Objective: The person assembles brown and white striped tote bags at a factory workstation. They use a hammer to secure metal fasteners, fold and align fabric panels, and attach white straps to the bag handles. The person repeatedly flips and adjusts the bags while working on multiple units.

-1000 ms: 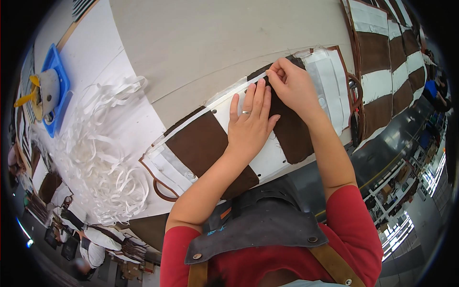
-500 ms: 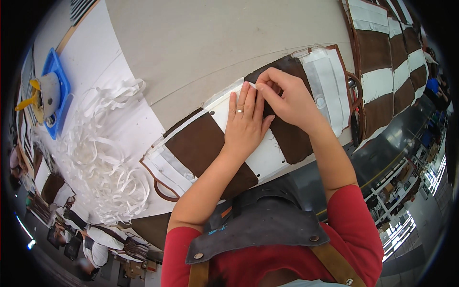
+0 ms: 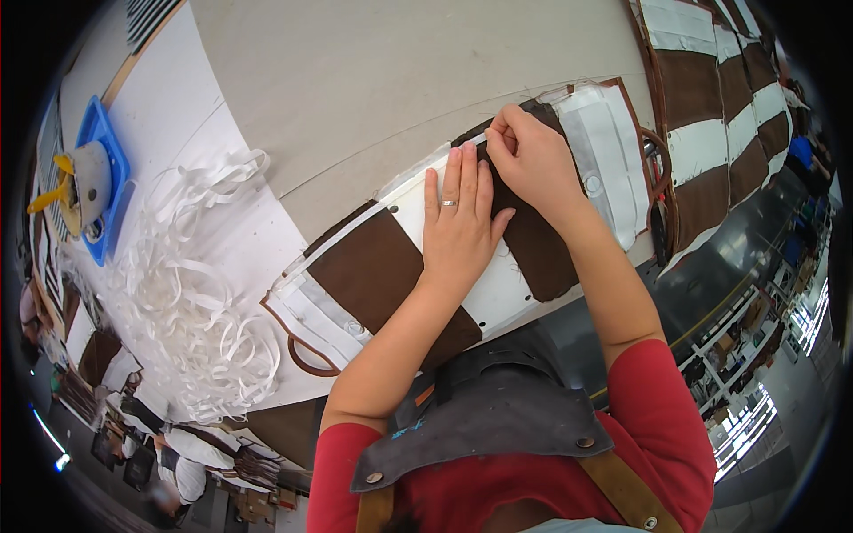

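A brown-and-white panel (image 3: 364, 266), apparently leather or fabric, lies inside out across the table in front of me, with a thin brown handle loop at either end. My left hand (image 3: 458, 204) rests flat on its white middle band, fingers stretched toward the far edge; a ring is on one finger. Just right of those fingertips, my right hand (image 3: 530, 160) pinches thumb against forefinger at the far edge. A narrow white strip (image 3: 480, 139) runs along that edge into the pinch; the fingers partly hide its end.
A heap of curled white strips (image 3: 209, 329) lies at left on white board. Beyond it, a blue tray (image 3: 118, 160) carries a whitish pot (image 3: 91, 178) with yellow-handled tools. More brown-and-white panels (image 3: 697, 115) lie at right. Shelving and other people show near the rim.
My right hand has moved slightly right and outward along the far edge, away from the left fingertips. My left hand remains flat in nearly the same place.
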Action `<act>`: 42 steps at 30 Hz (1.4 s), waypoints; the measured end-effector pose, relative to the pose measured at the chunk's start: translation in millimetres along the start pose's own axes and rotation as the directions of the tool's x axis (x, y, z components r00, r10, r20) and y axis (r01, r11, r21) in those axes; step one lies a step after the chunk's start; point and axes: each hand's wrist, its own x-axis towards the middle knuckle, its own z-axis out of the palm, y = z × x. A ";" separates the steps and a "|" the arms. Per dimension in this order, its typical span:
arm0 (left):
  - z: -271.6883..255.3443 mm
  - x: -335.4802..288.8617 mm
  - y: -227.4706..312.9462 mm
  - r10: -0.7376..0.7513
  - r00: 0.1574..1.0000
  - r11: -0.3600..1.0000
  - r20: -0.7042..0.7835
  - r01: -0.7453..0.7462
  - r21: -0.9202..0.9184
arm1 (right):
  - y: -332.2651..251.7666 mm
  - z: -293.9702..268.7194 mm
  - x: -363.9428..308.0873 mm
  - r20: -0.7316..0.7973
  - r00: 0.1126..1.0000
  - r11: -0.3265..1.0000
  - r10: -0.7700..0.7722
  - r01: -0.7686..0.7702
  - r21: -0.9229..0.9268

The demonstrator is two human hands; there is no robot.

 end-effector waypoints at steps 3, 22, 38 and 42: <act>0.0 1.4 1.4 -0.007 1.000 1.000 -0.012 0.007 0.029 | -1.0 -10.9 -0.7 -0.015 0.992 0.992 0.123 -0.123 0.004; 5.9 11.7 2.7 -0.018 0.996 0.938 -0.086 0.047 0.344 | 27.6 -1.6 -31.5 -0.122 0.902 0.906 -0.413 0.394 -0.153; -62.0 -86.0 -53.5 -0.207 0.952 0.972 -0.227 0.227 0.063 | 28.5 -33.9 -31.6 -0.240 0.931 0.958 -0.276 0.285 0.005; -82.8 -179.0 -82.4 -0.559 0.746 0.796 -0.361 0.606 0.020 | 40.4 -45.1 -52.6 -0.167 0.944 0.958 -0.283 0.269 -0.102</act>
